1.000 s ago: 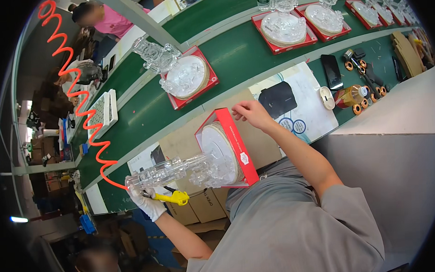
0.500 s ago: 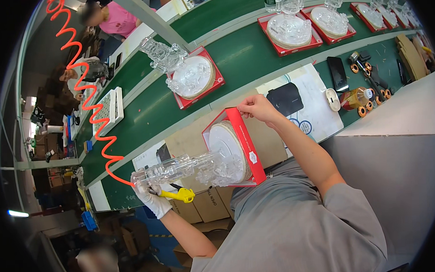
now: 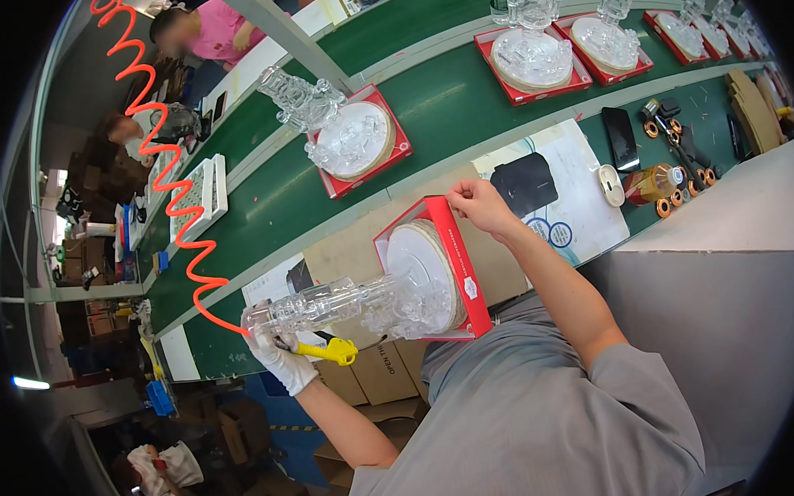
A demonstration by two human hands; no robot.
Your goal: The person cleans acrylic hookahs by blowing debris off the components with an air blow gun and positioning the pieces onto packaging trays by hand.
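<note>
A clear plastic turbine-like model (image 3: 329,305) on a round white base (image 3: 415,269) lies tipped on its side before me, its base in a shallow red box tray (image 3: 461,268). My left hand (image 3: 283,364), in a white glove, is closed at the far-left end of the clear column. In the same hand is a yellow air blow gun (image 3: 335,350), nozzle end toward the right. My bare right hand (image 3: 483,208) pinches the upper corner of the red tray. The glove and clear parts hide some of the left fingers.
An orange coiled hose (image 3: 185,203) runs down to my left hand. Similar clear models in red trays (image 3: 358,144) stand along the green bench (image 3: 449,106). At right are a phone (image 3: 620,139), a bottle (image 3: 655,185) and several copper-coloured rings. Cartons (image 3: 379,371) sit below; co-workers are at left.
The tray, the model and both my hands have shifted very slightly right in the picture. My grips look the same. At lower left a person has moved.
</note>
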